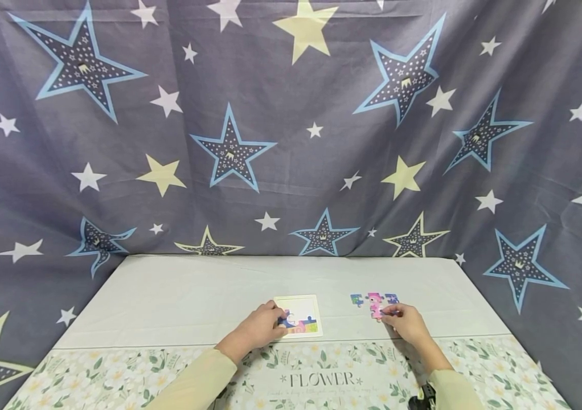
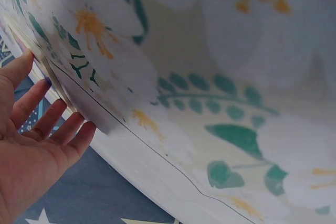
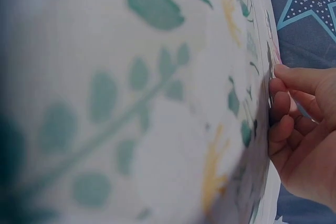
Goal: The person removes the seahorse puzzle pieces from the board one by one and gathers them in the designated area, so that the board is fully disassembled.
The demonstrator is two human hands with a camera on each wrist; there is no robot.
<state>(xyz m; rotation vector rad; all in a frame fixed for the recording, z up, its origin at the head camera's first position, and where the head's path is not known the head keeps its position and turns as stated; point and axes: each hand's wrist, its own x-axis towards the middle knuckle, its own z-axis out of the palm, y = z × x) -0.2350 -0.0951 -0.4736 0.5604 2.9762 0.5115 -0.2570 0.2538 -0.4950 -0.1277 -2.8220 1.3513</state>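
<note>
A small jigsaw tray (image 1: 320, 319) with a pale rim lies on the table, colored pieces (image 1: 307, 326) filling its lower part. My left hand (image 1: 257, 327) rests at the tray's left edge, fingers touching the rim. In the left wrist view, the fingers of that left hand (image 2: 50, 124) are spread and loosely bent along it. To the right, my right hand (image 1: 406, 322) pinches a jigsaw piece at the lower right of the loose group, mostly hidden by the fingertips. Seen from the right wrist, the right hand (image 3: 299, 114) has its fingers curled low against the table.
Pink jigsaw pieces (image 1: 374, 302) lie between a blue-green piece (image 1: 356, 299) and a blue piece (image 1: 391, 298). A floral cloth (image 1: 322, 370) covers the front of the white table (image 1: 193, 296). Behind hangs a star-patterned curtain (image 1: 281, 193).
</note>
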